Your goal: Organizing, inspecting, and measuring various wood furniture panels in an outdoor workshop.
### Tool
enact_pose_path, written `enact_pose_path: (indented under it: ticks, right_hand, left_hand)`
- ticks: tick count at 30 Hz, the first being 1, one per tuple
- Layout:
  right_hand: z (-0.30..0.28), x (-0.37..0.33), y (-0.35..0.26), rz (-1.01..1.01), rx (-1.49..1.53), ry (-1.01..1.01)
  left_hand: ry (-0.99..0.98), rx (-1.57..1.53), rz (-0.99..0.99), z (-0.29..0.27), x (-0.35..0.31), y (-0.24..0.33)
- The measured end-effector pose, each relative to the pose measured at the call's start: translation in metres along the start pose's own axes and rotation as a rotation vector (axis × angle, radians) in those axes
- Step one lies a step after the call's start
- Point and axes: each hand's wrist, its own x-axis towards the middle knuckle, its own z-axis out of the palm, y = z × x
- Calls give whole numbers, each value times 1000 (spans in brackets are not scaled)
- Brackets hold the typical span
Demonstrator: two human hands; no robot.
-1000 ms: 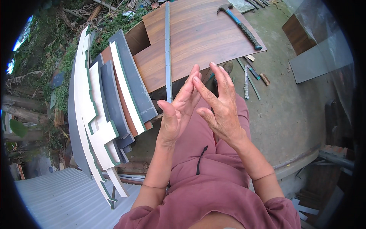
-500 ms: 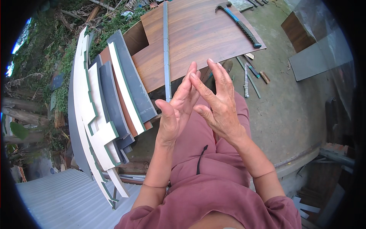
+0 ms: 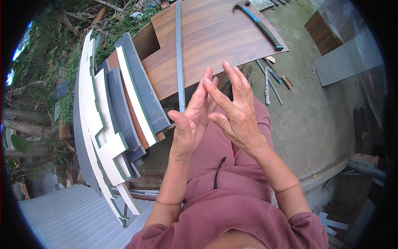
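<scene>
My left hand (image 3: pixel 191 120) is raised over my lap, its palm turned inward and its fingers stretched out. Facing it, my right hand (image 3: pixel 238 110) has its fingers apart, and its fingertips overlap the left fingers in the view; I cannot tell whether they touch. Neither hand holds anything. Beyond them lies a wood-grain board (image 3: pixel 211 37), with a grey strip (image 3: pixel 179 54) along it. A claw hammer (image 3: pixel 259 25) with a blue and black handle rests on the board's far right part.
To the left leans a stack of cut boards, white (image 3: pixel 108 145) and dark grey (image 3: pixel 143 83). Chisel-like tools (image 3: pixel 273 75) and a white-wrapped stick (image 3: pixel 267 89) lie on the concrete floor (image 3: pixel 315 124). A grey panel (image 3: pixel 338 70) stands at right, and corrugated sheeting (image 3: pixel 62 216) at lower left.
The view has shifted very slightly, so the board and hammer appear a little farther left. Both hands keep nearly the same pose.
</scene>
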Motion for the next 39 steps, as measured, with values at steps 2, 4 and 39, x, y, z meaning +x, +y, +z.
enact_pose_path:
  ticks: [2, 4, 39]
  right_hand:
    - [1, -2, 0, 9, 15, -3]
    - [0, 0, 2, 4, 17, 21]
    - [6, 4, -18, -49, -21, -23]
  left_hand:
    - [-33, 51, -5, -1, 1, 2]
    - [-6, -12, -3, 4, -2, -3]
    - [30, 50, 76, -7, -13, 12]
